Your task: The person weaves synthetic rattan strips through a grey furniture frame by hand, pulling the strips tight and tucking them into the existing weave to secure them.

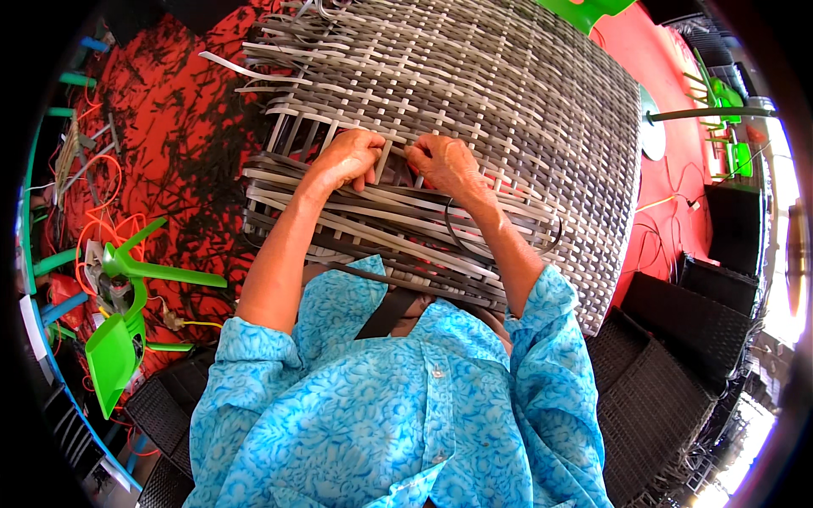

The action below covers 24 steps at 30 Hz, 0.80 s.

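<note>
Nearest the camera, at 6 o'clock, the person's blue patterned shirt (406,406) fills the lower frame, with a dark strap (388,311) running up its middle. Both bare forearms rise from it toward the centre.

The left hand (349,158) sits just left of centre, at about 11 o'clock from the middle of the frame. Its fingers are curled down together into the weave, pinching a pale strip (385,161) at the open edge of the work. The right hand (445,162) lies just beside it, at about 12 o'clock from centre, fingers bent and closed on the same area of strips; exactly which strip it clamps cannot be told. The two hands are near each other but apart.

The work piece is a large woven panel (525,93) of grey and pale flat strips, spreading from the centre to 12 and 2 o'clock. Its near edge, under the wrists, is unwoven: long loose strips (356,224) lie side by side across it. A dark strip loop (461,241) curves beneath the right wrist.

At 9 o'clock a green plastic chair (127,313) lies tipped on the red floor (178,118), beside orange cords (97,229). At 4 o'clock stand dark woven pieces (677,339). Further off, at 2 o'clock, are small green items (727,93), too small to identify.
</note>
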### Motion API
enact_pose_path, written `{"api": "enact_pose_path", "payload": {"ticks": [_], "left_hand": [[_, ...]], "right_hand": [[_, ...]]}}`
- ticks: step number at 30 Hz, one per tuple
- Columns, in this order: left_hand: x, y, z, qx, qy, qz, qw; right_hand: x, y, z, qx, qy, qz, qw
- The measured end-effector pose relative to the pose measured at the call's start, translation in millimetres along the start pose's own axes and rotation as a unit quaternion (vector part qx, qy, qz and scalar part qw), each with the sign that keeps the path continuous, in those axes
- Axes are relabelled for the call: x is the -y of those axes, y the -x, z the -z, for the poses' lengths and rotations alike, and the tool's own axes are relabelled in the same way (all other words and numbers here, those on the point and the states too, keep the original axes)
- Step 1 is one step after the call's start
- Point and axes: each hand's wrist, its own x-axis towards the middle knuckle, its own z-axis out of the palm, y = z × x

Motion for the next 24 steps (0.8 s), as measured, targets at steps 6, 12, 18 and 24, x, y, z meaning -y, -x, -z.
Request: {"api": "enact_pose_path", "payload": {"ticks": [6, 12, 18, 24], "left_hand": [[5.5, 2.5, 5.3, -0.045, 0.134, 0.003, 0.99], [27.5, 5.7, 17.4, -0.156, 0.261, -0.067, 0.95], [29.8, 17.5, 30.4, -0.129, 0.27, -0.094, 0.95], [33.3, 24.1, 30.1, -0.183, 0.055, -0.072, 0.979]], "right_hand": [[-5.3, 2.7, -7.8, -0.02, -0.017, 0.021, 0.999], [-0.7, -0.4, -7.3, -0.068, -0.094, 0.081, 0.99], [20.0, -17.5, -19.6, 0.029, -0.168, 0.086, 0.982], [27.2, -13.4, -10.5, 0.057, -0.18, -0.001, 0.982]]}}
